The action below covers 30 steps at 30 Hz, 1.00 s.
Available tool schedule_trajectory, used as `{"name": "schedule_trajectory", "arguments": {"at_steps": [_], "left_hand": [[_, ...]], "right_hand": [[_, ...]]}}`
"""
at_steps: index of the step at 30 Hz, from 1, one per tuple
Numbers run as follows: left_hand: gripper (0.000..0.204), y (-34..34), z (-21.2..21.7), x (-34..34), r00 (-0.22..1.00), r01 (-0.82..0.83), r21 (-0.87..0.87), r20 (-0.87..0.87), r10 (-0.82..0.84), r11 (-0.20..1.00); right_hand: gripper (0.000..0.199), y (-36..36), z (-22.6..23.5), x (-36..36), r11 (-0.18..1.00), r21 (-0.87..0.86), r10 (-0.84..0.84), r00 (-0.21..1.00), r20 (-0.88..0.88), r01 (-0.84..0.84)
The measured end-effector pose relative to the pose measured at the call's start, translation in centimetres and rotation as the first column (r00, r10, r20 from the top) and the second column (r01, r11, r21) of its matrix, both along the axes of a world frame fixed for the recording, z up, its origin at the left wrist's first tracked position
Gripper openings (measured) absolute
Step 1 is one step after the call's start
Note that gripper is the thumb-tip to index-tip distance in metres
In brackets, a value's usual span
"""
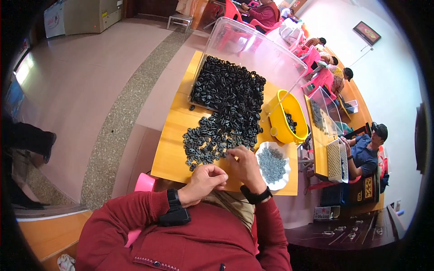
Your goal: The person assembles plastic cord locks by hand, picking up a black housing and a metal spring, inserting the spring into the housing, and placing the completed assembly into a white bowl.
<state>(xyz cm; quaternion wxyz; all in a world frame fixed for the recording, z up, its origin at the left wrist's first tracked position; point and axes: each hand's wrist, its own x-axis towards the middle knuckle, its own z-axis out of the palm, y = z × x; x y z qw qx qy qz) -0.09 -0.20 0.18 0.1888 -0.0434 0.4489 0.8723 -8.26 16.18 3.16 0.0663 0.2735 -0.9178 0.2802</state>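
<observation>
My left hand point(205, 184) is closed in a pinch at the table's near edge; whatever sits between its fingertips is too small to make out. Just right of it, my right hand point(246, 166) reaches over the near side of a heap of small black oval parts with holes point(210, 140). Its fingers are curled together at the pieces, and I cannot see what they hold. The heap spills from a clear plastic bin point(304, 67) lying on its side. Beside my right hand stands a white scalloped bowl point(286, 174) of tiny grey pieces.
A yellow basin point(276, 113) with black parts stands at the wooden table's point(169, 156) right side. Further right, a person point(361, 153) sits at another table with a beige perforated basket point(335, 158). More people sit on pink chairs behind. A pink stool point(144, 182) is at my left.
</observation>
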Motion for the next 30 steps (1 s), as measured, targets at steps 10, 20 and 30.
{"name": "schedule_trajectory", "arguments": {"at_steps": [10,20,30], "left_hand": [[0.01,0.1,0.1,0.1,0.999,-0.05,0.017,0.018,0.05,0.999],[0.01,0.1,0.0,0.1,0.998,-0.061,0.019,0.011,0.061,0.998],[0.008,0.0,0.2,0.1,0.992,-0.121,0.031,0.033,0.12,0.992]], "right_hand": [[0.023,0.5,-0.1,2.4,0.983,0.182,-0.013,1.0,-0.01,0.015],[0.021,0.4,0.4,3.0,0.975,0.221,-0.002,1.0,0.018,-0.002],[0.015,2.3,0.0,6.0,0.984,0.123,0.139,0.988,-0.059,-0.131]]}}
